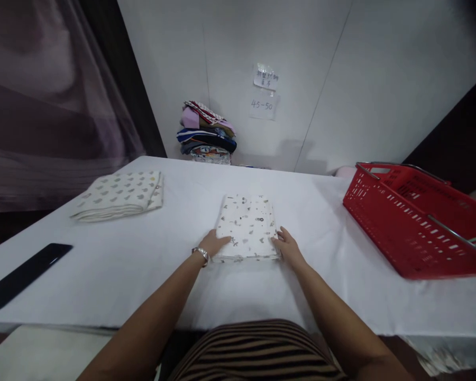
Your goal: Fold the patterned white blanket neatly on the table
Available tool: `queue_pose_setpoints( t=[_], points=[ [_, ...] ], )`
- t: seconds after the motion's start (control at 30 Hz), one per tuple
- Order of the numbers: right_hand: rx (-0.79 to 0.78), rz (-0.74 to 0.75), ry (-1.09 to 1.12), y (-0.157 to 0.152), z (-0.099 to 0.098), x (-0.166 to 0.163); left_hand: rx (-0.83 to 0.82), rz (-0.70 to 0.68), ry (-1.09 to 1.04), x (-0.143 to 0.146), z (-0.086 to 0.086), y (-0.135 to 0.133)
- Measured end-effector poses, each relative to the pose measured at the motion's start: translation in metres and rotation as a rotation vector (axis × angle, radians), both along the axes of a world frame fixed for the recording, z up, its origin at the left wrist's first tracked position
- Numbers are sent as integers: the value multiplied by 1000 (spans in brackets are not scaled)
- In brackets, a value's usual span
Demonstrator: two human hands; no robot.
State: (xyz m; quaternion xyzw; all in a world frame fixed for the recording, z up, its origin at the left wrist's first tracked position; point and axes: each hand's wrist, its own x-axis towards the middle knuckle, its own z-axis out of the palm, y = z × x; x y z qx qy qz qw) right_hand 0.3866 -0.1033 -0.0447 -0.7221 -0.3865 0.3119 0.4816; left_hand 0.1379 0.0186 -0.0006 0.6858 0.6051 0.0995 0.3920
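A folded white cloth (248,225) with a small scattered print lies on the white table in front of me. My left hand (215,244), with a metal bracelet at the wrist, grips its left near corner, thumb on top and the other fingers mostly hidden. On the opposite side my right hand (289,247) holds the right edge, its thumb over the border and the fingers along the outside. The layers show at the cloth's near fold.
Another folded cloth with grey motifs (119,193) lies at the table's left. A dark flat object (24,275) is near the left front edge. At right stands a red plastic basket (416,227) with metal handles. Stacked fabrics (207,132) sit behind the table (143,286), below wall papers (264,91).
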Motion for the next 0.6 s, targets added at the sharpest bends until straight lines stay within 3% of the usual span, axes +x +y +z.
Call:
queue_pose_setpoints(
  t=[0.2, 0.37, 0.5, 0.6],
  points=[
    [-6, 71, -33, 2, 5, -6, 79, -4, 38, -1, 3, 6],
    [91, 68, -392, -19, 11, -19, 169, 55, 41, -8, 0, -6],
    [290, 178, -601, -39, 13, -28, 412, 76, -114, -19, -10, -32],
    [302, 302, -689, -46, 12, -31, 645, -62, -141, -26, -15, -51]
  ],
)
